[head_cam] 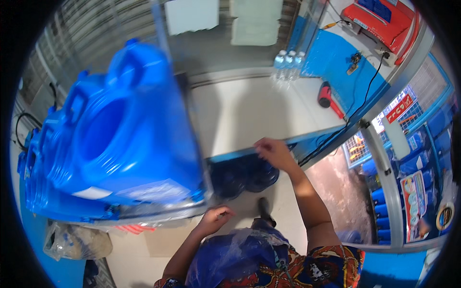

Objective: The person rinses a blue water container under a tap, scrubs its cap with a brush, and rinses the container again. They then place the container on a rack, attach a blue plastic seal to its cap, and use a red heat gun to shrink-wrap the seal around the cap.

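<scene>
Several blue plastic water jugs (140, 144) stand in a row on a counter at the left. My left hand (216, 218) hovers just past the counter's near corner, its fingers loosely curled and holding nothing that I can see. Near the front edge of a white tiled ledge (248, 111) is my right hand (272, 151), fingers bent, with nothing visible in it. Beneath that ledge sit dark blue round bottles (257, 176). A blue apron with clear plastic film (230, 255) covers my front.
Small clear bottles (289, 64) and a red heat gun (329, 99) with a black cable rest on the ledge. A red packet (381, 25) lies at the upper right. A metal-framed glass panel (387, 180) bounds the right side; a bagged bundle (79, 241) is lower left.
</scene>
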`<move>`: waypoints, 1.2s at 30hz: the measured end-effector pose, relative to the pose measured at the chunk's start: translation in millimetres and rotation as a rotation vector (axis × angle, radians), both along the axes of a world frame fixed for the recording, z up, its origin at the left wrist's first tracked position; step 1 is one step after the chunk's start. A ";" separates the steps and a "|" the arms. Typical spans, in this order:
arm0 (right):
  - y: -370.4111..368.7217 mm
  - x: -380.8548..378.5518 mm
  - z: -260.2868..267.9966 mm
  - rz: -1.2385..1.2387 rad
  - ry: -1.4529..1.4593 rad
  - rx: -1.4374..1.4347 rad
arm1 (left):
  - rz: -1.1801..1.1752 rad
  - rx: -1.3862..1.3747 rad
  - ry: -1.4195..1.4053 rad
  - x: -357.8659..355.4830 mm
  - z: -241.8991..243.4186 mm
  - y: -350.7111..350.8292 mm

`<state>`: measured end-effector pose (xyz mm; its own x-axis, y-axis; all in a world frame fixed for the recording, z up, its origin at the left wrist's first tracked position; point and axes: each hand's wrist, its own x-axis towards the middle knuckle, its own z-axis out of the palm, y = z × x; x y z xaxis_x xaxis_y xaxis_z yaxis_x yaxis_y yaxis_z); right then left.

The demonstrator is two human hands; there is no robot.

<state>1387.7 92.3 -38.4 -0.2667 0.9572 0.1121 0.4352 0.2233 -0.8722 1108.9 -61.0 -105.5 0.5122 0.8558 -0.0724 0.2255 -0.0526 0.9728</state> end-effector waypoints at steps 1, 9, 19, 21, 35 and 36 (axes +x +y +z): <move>30.3 47.1 -10.2 -0.163 -0.094 0.172 | -0.024 0.019 -0.044 29.5 3.2 20.5; 239.8 400.5 -100.2 -0.929 -0.780 0.232 | 0.108 -0.033 0.185 193.1 9.0 111.9; 239.8 407.5 -115.7 -0.701 -0.928 0.117 | -0.386 0.878 0.181 419.6 71.9 227.5; 214.7 393.8 -111.1 -0.590 -0.914 0.176 | -0.398 0.991 0.060 495.8 87.5 238.0; 87.0 387.7 -71.7 -0.556 -0.275 0.458 | -0.438 1.174 0.270 692.5 77.8 216.8; 86.6 383.2 -69.9 -0.548 -0.263 0.472 | -0.468 1.171 0.293 690.9 78.2 216.6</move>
